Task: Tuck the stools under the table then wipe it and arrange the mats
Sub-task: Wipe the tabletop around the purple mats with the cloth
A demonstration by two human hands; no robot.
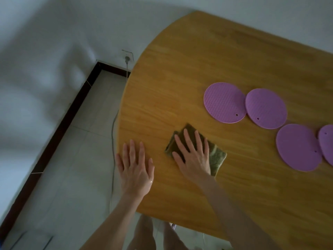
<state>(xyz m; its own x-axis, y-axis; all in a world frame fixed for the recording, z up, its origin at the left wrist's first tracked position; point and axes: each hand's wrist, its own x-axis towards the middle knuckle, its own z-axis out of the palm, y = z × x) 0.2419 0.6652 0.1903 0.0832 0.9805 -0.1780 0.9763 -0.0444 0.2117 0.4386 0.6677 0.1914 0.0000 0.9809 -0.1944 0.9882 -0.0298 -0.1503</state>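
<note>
A wooden table [207,65] fills the right of the view. My right hand [193,154] lies flat with straight fingers on a folded green cloth [217,156], pressing it onto the tabletop. My left hand [135,167] rests flat and spread on the table's left edge, holding nothing. Several round purple mats lie to the right in a loose row: one [224,102] at the back, one [265,108] touching it, one [298,147] nearer, and one [327,143] cut off by the frame edge. No stools are visible.
A white wall with a socket and plug [127,57] stands behind the table's left end. A grey cable [113,134] hangs down along the table edge to the pale tiled floor [75,159]. A dark skirting board [59,130] lines the wall. My legs show below the table.
</note>
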